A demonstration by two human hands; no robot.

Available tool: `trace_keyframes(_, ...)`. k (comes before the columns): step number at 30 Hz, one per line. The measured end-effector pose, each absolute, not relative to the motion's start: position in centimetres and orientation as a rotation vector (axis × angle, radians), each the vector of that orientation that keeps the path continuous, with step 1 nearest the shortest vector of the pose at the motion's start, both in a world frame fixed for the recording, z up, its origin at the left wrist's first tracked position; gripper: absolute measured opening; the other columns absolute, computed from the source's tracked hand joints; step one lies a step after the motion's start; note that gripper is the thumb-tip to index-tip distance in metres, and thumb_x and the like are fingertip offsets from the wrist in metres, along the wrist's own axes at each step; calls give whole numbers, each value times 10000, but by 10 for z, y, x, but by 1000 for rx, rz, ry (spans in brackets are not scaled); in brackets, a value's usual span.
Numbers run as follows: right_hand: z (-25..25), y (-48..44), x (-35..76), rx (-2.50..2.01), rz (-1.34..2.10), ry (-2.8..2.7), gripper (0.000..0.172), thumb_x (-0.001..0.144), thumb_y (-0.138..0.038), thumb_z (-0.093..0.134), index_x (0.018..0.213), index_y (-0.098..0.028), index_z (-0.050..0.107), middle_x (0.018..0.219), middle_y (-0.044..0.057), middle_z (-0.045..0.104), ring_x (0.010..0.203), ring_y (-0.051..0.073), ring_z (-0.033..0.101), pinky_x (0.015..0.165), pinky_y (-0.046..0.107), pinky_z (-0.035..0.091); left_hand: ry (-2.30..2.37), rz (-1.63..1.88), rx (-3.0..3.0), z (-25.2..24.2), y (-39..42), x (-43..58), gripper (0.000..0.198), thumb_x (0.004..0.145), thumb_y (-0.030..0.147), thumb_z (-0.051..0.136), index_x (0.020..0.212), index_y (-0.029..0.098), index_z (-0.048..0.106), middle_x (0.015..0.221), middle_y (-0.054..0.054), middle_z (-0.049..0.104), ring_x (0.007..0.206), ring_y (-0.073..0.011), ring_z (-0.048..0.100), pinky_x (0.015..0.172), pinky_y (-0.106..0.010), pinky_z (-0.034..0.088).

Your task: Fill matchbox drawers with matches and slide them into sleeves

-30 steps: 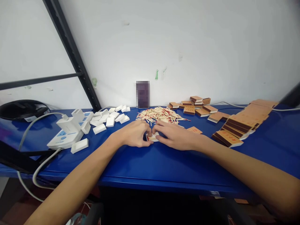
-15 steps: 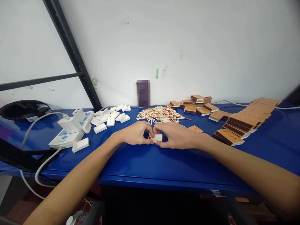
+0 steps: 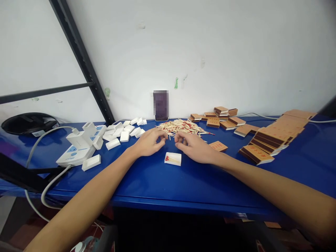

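Note:
A small white matchbox tray [image 3: 177,156] lies on the blue table, with several red-headed matches [image 3: 172,159] in it, heads to the left. My left hand [image 3: 151,142] hovers behind the tray on its left, fingers loosely bent and apart from the thumb, nothing in them. Behind it on the right is my right hand [image 3: 195,147], also empty, its fingers curled with a gap to the thumb. Both hands are just in front of a heap of loose matches [image 3: 183,126]. A flat orange matchbox sleeve [image 3: 218,146] lies beside my right hand.
White trays [image 3: 124,135] lie scattered at the left, near a power strip [image 3: 76,155] with chargers and cables. Orange matchboxes [image 3: 212,121] stand at the back right, beside a long overlapping row of matchboxes [image 3: 278,133]. A dark phone [image 3: 161,105] leans against the wall.
Both hands have let go of the tray and moved away from it, towards the match heap. The tray with its matches now lies uncovered on the table.

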State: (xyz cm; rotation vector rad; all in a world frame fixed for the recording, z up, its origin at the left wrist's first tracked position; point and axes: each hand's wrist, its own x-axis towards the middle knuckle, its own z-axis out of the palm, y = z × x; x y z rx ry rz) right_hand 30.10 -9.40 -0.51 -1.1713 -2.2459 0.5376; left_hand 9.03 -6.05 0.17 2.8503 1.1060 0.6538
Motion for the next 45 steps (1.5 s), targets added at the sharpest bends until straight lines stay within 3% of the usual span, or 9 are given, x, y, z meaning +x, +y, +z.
trace_keyframes(4, -18, -79, 306, -1241, 233, -2235, 197, 811, -106, 436, 971, -180, 525, 857, 43, 594, 781, 181, 537, 701, 289, 383, 1124, 536, 2862, -10, -54, 91, 318, 882, 219, 445, 1165, 190, 586, 1018, -61, 579, 956, -202, 555, 870, -350, 452)
trace_keyframes(8, -28, -69, 312, -1350, 67, -2303, 285, 853, -146, 439, 1118, -156, 543, 1060, 124, 578, 986, 244, 542, 821, 341, 407, 1227, 490, 2844, -15, -52, 95, 405, 907, 276, 436, 1296, 197, 518, 1135, -99, 540, 1035, -238, 548, 927, -398, 445)
trace_keyframes(13, -31, -64, 313, -1379, 31, -2376, 343, 894, -151, 403, 1195, -131, 567, 1123, 150, 549, 1026, 255, 546, 883, 365, 405, 1368, 306, 2825, -16, -46, 104, 524, 924, 335, 387, 1436, 220, 377, 1169, -117, 535, 1094, -293, 550, 923, -445, 441)
trace_keyframes(20, -25, -63, 313, -1379, 30, -2387, 261, 896, -127, 402, 1046, -126, 615, 1021, 138, 585, 957, 236, 548, 828, 341, 399, 1349, 297, 2826, -16, -42, 106, 440, 945, 349, 351, 1343, 228, 495, 1100, -99, 569, 1105, -282, 547, 924, -427, 438)
trace_keyframes(30, -25, -61, 316, -1243, 57, -2414, 204, 837, -33, 429, 838, -158, 590, 875, 80, 583, 842, 194, 537, 752, 300, 387, 1214, 411, 2933, -12, -47, 99, 291, 930, 257, 440, 1096, 201, 672, 929, -62, 615, 924, -211, 583, 823, -333, 453)
trace_keyframes(38, -28, -65, 314, -1217, 93, -2458, 182, 885, -112, 435, 886, -188, 600, 957, 78, 579, 902, 207, 554, 756, 309, 411, 1098, 470, 2935, -10, -47, 96, 233, 899, 188, 472, 966, 204, 695, 886, -36, 634, 834, -174, 582, 773, -297, 435)
trace_keyframes(45, -28, -65, 313, -1172, 121, -2444, 230, 866, -100, 455, 1002, -207, 608, 1059, 69, 620, 1005, 220, 574, 855, 343, 424, 1023, 484, 2904, -8, -48, 96, 226, 879, 142, 474, 907, 193, 693, 872, -34, 619, 820, -159, 565, 744, -275, 427)
